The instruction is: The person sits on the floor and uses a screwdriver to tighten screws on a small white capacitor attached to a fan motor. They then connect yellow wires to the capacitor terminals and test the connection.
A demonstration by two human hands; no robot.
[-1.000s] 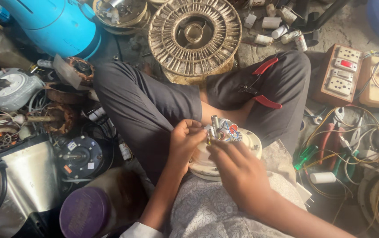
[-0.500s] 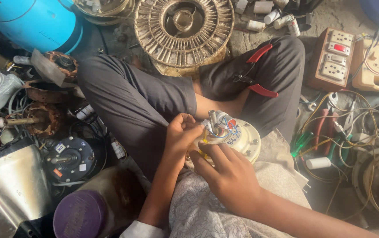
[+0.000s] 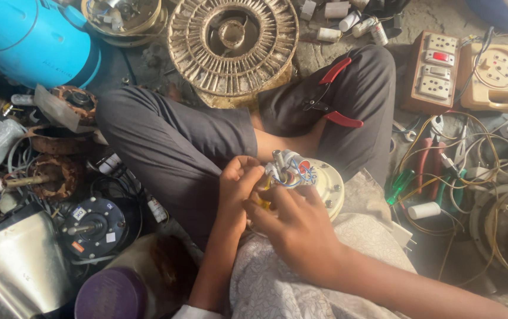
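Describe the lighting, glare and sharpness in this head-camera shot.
Head view: soft, even daylight with no hard shadows; mild glare on the crumpled metal sheet at lower left; left hand, right hand and the cream motor housing are reasonably sharp; edges slightly softer.

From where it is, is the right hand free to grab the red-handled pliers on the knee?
Probably yes: the right hand holds only the cream motor part, and the pliers lie uncovered on the knee just beyond.
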